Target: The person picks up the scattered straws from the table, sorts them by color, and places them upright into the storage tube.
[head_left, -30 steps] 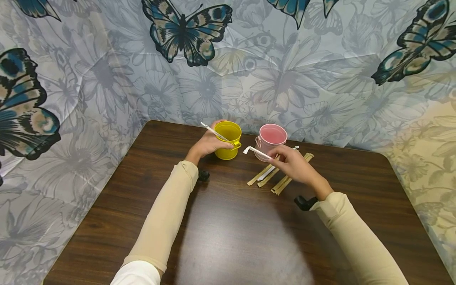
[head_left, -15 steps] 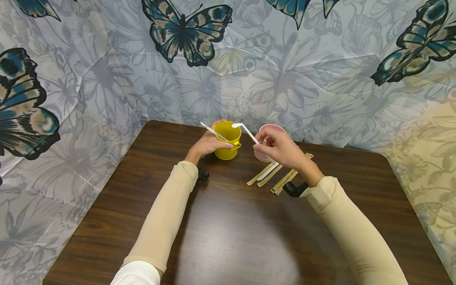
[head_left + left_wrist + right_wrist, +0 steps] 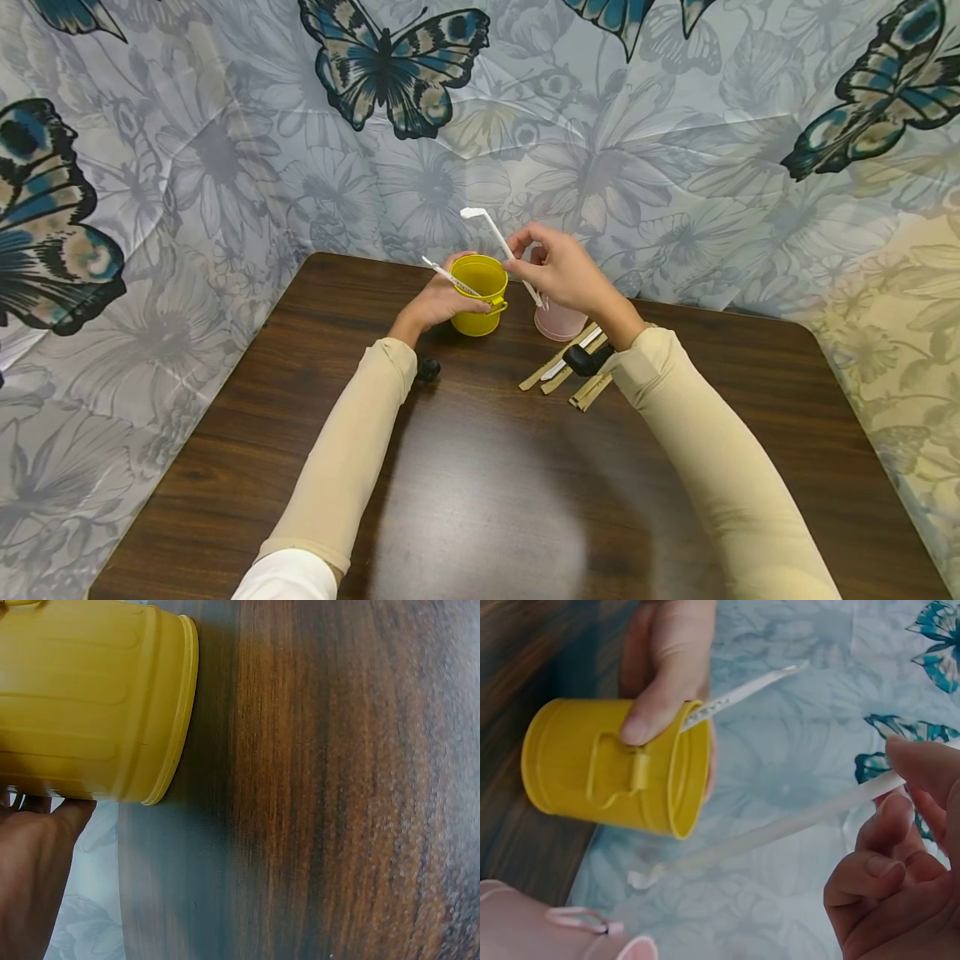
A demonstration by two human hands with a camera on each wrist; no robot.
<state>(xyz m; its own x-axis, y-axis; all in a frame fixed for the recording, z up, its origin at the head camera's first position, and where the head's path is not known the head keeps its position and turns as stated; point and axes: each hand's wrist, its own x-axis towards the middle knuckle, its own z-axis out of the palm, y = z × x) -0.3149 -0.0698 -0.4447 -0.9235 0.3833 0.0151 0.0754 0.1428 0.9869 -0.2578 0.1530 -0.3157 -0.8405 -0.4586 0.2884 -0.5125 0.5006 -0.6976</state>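
My left hand grips a small yellow bucket standing on the table, thumb on the near side by its handle. A thin white paper-wrapped straw leans out over the bucket's left rim. In my right hand is another white wrapped straw, bent at its upper end, pinched between thumb and fingers. It slants just right of the yellow rim, its lower end outside the bucket. The right wrist view shows this straw apart from the yellow bucket. The left wrist view shows the bucket's side.
Beside the yellow bucket stands a pink bucket, partly hidden by my right hand. Several slim tan paper packets and a white wrapped piece lie in front of it. A butterfly-print cloth hangs behind the wooden table.
My right hand has moved left and up with the straw, from over the tan packets to beside the yellow bucket, turning the straw steeper. The left hand and yellow bucket have stayed put.
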